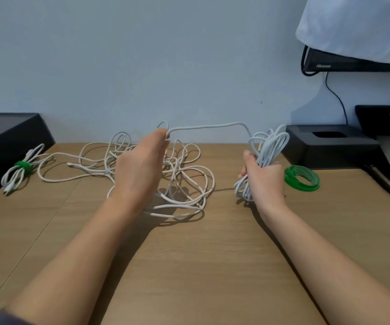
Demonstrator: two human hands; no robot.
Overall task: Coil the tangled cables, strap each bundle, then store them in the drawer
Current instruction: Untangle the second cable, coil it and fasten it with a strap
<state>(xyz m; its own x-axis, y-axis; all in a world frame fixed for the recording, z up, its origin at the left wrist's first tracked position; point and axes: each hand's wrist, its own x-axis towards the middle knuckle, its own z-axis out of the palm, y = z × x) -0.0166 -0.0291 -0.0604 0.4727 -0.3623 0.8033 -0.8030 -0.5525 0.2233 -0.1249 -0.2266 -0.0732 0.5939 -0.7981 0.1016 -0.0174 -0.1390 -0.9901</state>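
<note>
The right grip (263, 179) wraps a half-made coil of white cable (270, 146); the left grip (140, 165) pinches the loose run of that cable.

One white bundle bound by a green strap (22, 167) lies finished far left; the tangled heap of white cables (184, 184) lies mid wooden surface (189, 266); a roll of green strapping (302, 178) sits just beside the right grip; likely under halfway; no drawer in view.

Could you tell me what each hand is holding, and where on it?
The right hand grips the coiled white cable around the coil's middle. The left hand pinches the loose run of that cable, raised above the tangle.
</note>
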